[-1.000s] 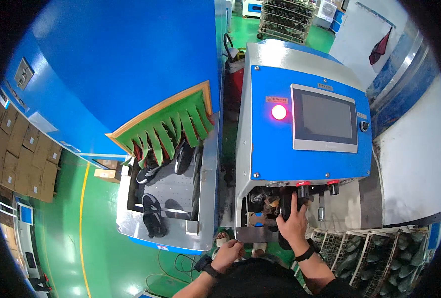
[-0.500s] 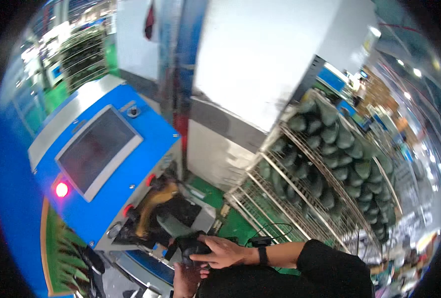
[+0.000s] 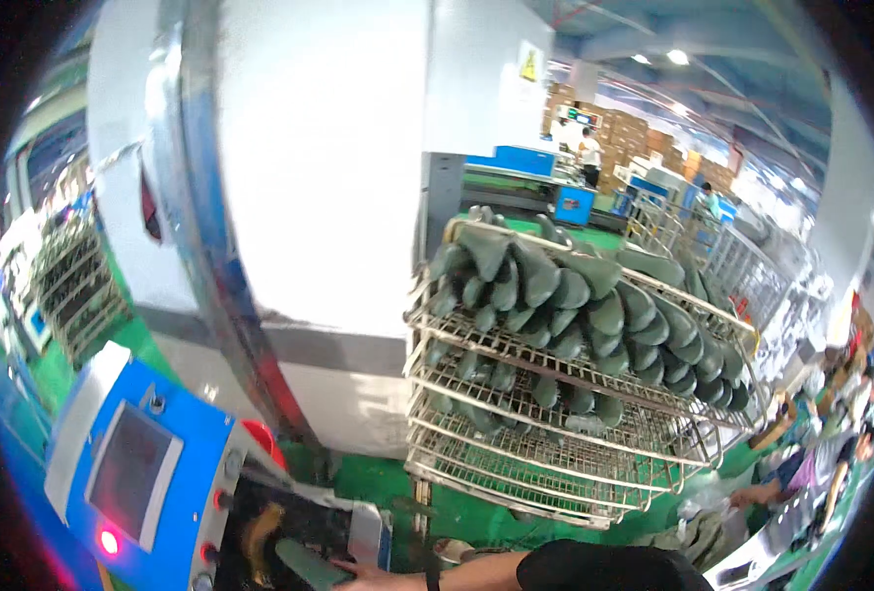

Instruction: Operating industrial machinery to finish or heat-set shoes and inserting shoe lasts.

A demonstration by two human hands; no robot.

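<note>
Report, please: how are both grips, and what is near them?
Right grip at green shoe form, hold unclear. Left grip out of view. Blue machine to left; loaded rack ahead, to right.

"What does the shoe form (image 3: 311, 565) look like?"
"Grey-green, long and smooth, with a rounded tip."
"And where is it?"
"Right of the blue control box (image 3: 195, 433), slanting, its tip pointing toward the box; the other end is partly hidden."

Wire rack (image 3: 555, 475) stands on green floor (image 3: 363, 476); grey-green shoe lasts (image 3: 604, 315) crowd its top tier, fewer on tiers just below.
</note>
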